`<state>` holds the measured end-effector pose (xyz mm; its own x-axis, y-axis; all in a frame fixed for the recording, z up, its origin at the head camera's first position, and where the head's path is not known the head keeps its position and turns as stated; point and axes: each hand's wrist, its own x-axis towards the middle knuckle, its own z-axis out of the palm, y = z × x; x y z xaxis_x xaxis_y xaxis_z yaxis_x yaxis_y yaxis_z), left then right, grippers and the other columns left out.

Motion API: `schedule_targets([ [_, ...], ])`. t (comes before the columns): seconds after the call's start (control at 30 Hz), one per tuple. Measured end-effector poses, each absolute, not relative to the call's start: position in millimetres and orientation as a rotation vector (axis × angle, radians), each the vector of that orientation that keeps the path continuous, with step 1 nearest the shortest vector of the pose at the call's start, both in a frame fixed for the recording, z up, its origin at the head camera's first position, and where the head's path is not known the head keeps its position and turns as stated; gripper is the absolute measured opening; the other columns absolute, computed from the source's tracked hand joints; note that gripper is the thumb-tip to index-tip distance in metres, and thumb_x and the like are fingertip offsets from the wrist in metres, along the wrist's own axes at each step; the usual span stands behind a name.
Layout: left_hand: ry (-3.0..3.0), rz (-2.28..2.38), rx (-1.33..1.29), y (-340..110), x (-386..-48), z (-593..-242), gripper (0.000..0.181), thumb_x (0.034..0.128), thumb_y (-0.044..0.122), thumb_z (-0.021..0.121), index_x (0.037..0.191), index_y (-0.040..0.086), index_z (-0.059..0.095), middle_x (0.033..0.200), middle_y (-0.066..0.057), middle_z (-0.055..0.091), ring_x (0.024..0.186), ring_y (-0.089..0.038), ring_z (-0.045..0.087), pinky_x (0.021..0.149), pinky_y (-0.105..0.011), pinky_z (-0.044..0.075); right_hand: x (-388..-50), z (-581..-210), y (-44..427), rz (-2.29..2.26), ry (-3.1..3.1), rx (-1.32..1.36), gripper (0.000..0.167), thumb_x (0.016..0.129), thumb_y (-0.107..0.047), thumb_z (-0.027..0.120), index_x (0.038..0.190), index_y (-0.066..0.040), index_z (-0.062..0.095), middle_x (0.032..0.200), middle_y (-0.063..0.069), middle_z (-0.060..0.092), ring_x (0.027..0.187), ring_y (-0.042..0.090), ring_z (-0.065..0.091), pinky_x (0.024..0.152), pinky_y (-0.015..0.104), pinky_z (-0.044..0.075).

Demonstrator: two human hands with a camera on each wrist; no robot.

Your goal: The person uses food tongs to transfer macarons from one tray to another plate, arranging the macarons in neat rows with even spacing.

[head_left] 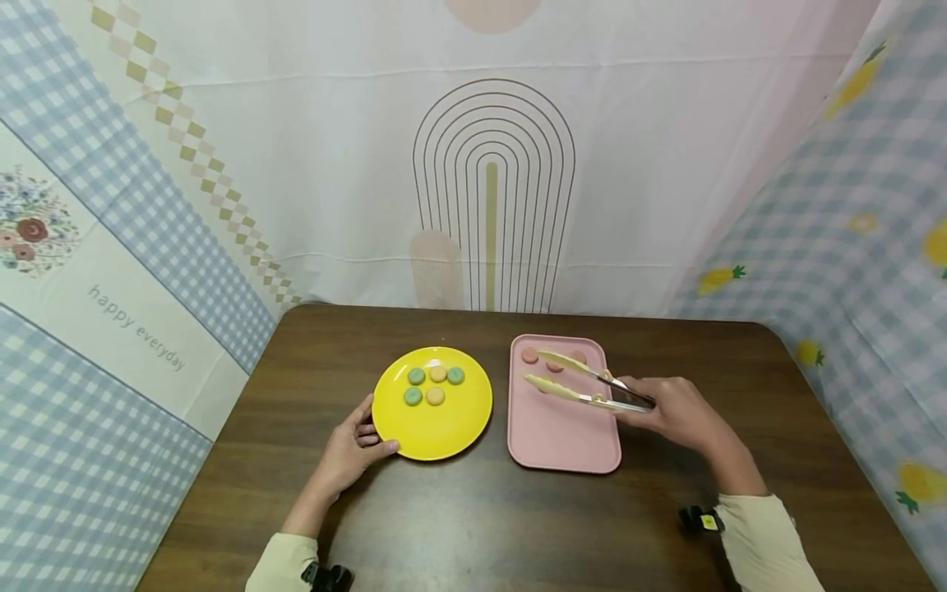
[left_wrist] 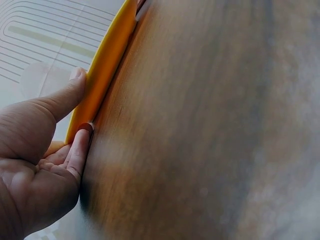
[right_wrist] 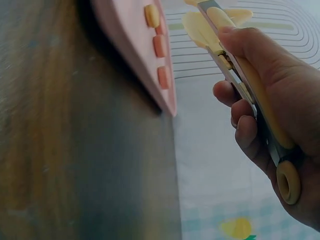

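Right hand (head_left: 672,409) gripped the metal tongs with pale-yellow tips (head_left: 592,400), thumb on one arm, fingers curled round the other; arms spread, nothing between the tips that I could make out. Left hand (head_left: 348,452) held the left rim of the round, glossy yellow plate (head_left: 436,432). Left wrist view showed fingers tucked under the rim, hidden from the head; right wrist view showed a small yellow disc (right_wrist: 151,16) on the tray, hard to pick out from the head, plus the yellow ring (right_wrist: 288,182) at the handle end. Tongs hung over the rectangular pink tray (head_left: 562,440), extending left of the grip, which sat beside the tray's right edge. Long axis ran leftward and slightly away from the person, tips near the small round pink discs (head_left: 529,355).
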<state>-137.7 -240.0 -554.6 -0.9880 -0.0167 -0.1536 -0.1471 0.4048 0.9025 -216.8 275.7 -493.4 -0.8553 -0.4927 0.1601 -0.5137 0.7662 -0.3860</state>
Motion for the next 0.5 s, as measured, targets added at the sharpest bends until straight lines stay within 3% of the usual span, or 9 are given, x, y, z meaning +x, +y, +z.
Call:
schedule_targets([
  [0.5, 2.535, 1.640, -0.152, -240, -138, -556, 0.097, 0.0875, 0.018, 0.084, 0.163, 0.009, 0.024, 0.157, -0.019, 0.042, 0.118, -0.030, 0.061, 0.090, -0.028, 0.055, -210, -514, 290, 0.670, -2.938, 0.780, 0.057, 0.088, -0.039, 0.082, 0.126, 0.002, 0.071, 0.102, 0.013, 0.076, 0.071, 0.009, 0.056, 0.062, 0.030, 0.047],
])
